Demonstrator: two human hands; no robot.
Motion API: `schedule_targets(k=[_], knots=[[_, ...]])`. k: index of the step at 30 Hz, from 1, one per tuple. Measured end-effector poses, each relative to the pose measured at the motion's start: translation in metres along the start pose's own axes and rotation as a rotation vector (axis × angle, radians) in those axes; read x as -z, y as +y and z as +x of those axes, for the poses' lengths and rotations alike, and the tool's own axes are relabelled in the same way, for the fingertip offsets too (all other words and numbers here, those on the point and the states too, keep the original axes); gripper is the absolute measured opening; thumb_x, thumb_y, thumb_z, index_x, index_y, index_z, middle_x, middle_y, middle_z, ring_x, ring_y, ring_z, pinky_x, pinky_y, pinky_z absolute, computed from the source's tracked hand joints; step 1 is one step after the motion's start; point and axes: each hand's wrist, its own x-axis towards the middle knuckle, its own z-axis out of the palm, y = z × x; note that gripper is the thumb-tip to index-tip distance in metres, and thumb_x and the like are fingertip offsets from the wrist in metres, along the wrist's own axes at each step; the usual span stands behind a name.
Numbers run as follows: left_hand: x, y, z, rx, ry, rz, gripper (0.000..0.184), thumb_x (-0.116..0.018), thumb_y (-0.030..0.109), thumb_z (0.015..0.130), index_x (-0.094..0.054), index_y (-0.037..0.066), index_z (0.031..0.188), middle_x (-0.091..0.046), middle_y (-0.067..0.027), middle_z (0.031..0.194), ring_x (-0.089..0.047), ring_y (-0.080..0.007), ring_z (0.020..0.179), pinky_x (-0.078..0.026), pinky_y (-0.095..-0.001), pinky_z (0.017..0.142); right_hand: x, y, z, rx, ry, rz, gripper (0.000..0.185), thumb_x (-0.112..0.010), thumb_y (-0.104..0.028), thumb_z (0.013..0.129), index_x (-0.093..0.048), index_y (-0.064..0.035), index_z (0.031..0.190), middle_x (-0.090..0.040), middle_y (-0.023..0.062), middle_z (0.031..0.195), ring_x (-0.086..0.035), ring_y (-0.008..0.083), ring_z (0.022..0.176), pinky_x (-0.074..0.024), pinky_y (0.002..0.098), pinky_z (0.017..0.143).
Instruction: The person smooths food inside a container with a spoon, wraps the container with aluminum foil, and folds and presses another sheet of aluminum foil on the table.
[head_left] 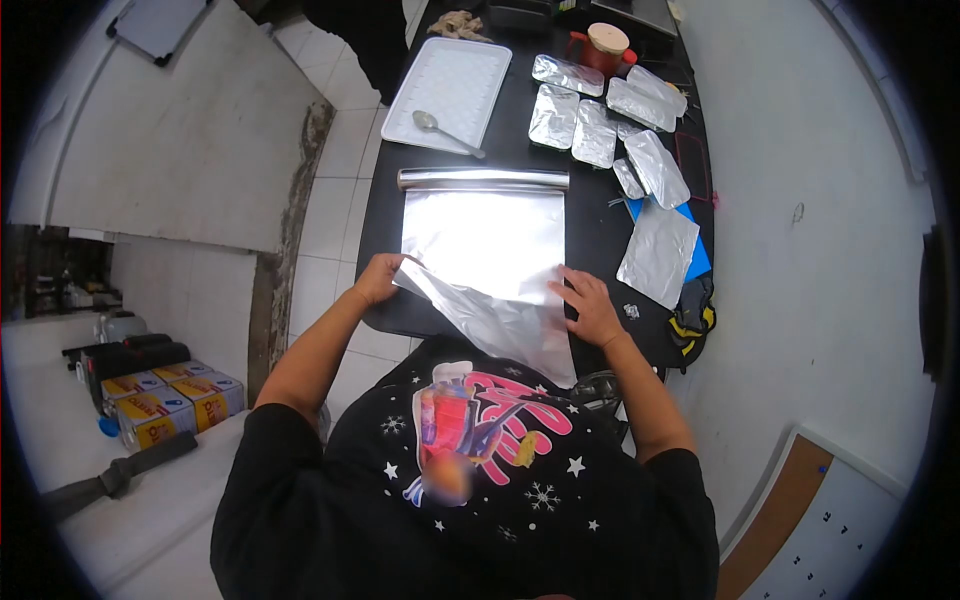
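A sheet of aluminium foil (480,240) runs toward me from its roll (485,180), which lies across the black table (385,235). My left hand (379,279) is closed on the sheet's left edge, where a corner is folded over. The near part of the foil is creased and hangs past the table edge against my shirt. My right hand (590,303) rests at the right edge of the sheet, its fingers stretched apart and touching the foil.
Several foil-wrapped packs (555,115) sit at the back right, near a red pot (603,50). A white tray (455,80) holds a metal spoon (445,133). Another foil piece (658,255) lies over a blue item (699,262). A wall (800,200) borders the right side.
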Motion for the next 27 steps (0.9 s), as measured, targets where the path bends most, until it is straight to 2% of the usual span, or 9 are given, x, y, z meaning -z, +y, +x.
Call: schedule_targets(k=[2, 5, 9, 11, 12, 13, 18, 24, 27], knots=[[-0.002, -0.003, -0.002, 0.002, 0.022, -0.041, 0.023, -0.065, -0.005, 0.075, -0.069, 0.003, 0.096, -0.07, -0.0041, 0.09, -0.064, -0.0107, 0.081, -0.05, -0.026, 0.076, -0.006, -0.002, -0.002, 0.067, 0.008, -0.004, 0.053, -0.071, -0.011, 0.066, -0.06, -0.0196, 0.117, -0.053, 0.0017, 0.129, -0.05, 0.0288, 0.106, -0.0416, 0.0411, 0.089], [-0.003, -0.013, -0.001, 0.136, -0.012, -0.371, 0.018, -0.063, 0.0, 0.079, -0.069, 0.001, 0.096, -0.069, -0.0045, 0.089, -0.064, -0.0119, 0.08, -0.051, -0.0265, 0.075, -0.029, 0.017, -0.014, 0.009, 0.003, 0.135, 0.037, -0.068, -0.008, 0.069, -0.067, -0.0198, 0.104, -0.062, 0.0002, 0.117, -0.055, 0.0262, 0.095, -0.0435, 0.0372, 0.084], [0.0, -0.023, 0.01, 0.26, 0.012, -0.493, 0.016, -0.06, 0.012, 0.086, -0.069, 0.003, 0.096, -0.067, -0.005, 0.083, -0.063, -0.0137, 0.076, -0.053, -0.0279, 0.064, -0.033, 0.02, -0.004, -0.346, 0.106, 0.455, 0.022, -0.067, -0.004, 0.072, -0.072, -0.0123, 0.092, -0.069, 0.0073, 0.092, -0.061, 0.0214, 0.081, -0.0474, 0.0294, 0.074], [0.002, -0.035, 0.018, 0.203, 0.011, -0.41, 0.021, -0.059, 0.022, 0.089, -0.068, 0.004, 0.096, -0.065, -0.0052, 0.08, -0.062, -0.0145, 0.072, -0.054, -0.028, 0.058, -0.035, 0.03, 0.003, -0.485, 0.086, 0.329, 0.016, -0.068, -0.01, 0.076, -0.071, -0.0088, 0.091, -0.069, 0.0123, 0.086, -0.061, 0.0269, 0.073, -0.0486, 0.0335, 0.068], [0.001, -0.005, 0.015, 0.247, 0.071, -0.114, 0.029, -0.06, 0.033, 0.09, -0.068, 0.005, 0.094, -0.06, -0.0048, 0.077, -0.06, -0.0136, 0.068, -0.055, -0.0281, 0.053, -0.038, 0.034, 0.008, -0.594, 0.114, 0.551, 0.019, -0.069, -0.019, 0.079, -0.07, -0.006, 0.093, -0.067, 0.0129, 0.081, -0.062, 0.0221, 0.07, -0.0477, 0.0328, 0.067], [0.002, 0.001, 0.017, 0.319, 0.061, -0.255, 0.039, -0.059, 0.041, 0.089, -0.067, 0.004, 0.092, -0.056, -0.005, 0.076, -0.057, -0.0131, 0.065, -0.057, -0.0292, 0.054, -0.035, 0.035, 0.012, -0.663, 0.096, 0.635, 0.022, -0.067, -0.024, 0.083, -0.069, -0.0038, 0.091, -0.063, 0.0103, 0.071, -0.06, 0.0161, 0.069, -0.0461, 0.0313, 0.065], [-0.003, 0.012, 0.018, 0.594, 0.154, -0.347, 0.038, -0.063, 0.039, 0.087, -0.065, 0.003, 0.096, -0.059, -0.005, 0.08, -0.058, -0.0144, 0.067, -0.057, -0.0295, 0.054, -0.036, 0.034, 0.028, -0.883, 0.007, 0.508, 0.029, -0.066, -0.031, 0.082, -0.067, -0.0021, 0.081, -0.063, 0.0107, 0.067, -0.059, 0.0158, 0.065, -0.0452, 0.0316, 0.063], [-0.018, 0.015, -0.003, 0.461, 0.217, -0.348, 0.029, -0.073, 0.022, 0.079, -0.064, 0.002, 0.099, -0.063, -0.0044, 0.086, -0.059, -0.0127, 0.07, -0.054, -0.0252, 0.055, -0.041, 0.023, 0.035, -0.923, 0.151, 0.418, 0.031, -0.066, -0.031, 0.082, -0.067, -0.001, 0.08, -0.066, 0.0123, 0.072, -0.063, 0.0161, 0.07, -0.047, 0.032, 0.065], [-0.025, 0.012, -0.01, 0.478, 0.315, -0.385, 0.027, -0.074, 0.019, 0.079, -0.064, 0.003, 0.099, -0.063, -0.003, 0.085, -0.059, -0.0111, 0.071, -0.051, -0.0231, 0.055, -0.047, 0.024, 0.037, -0.877, 0.241, 0.697, 0.027, -0.068, -0.025, 0.081, -0.067, -0.0007, 0.092, -0.069, 0.0107, 0.076, -0.065, 0.0145, 0.074, -0.0483, 0.0288, 0.068]])
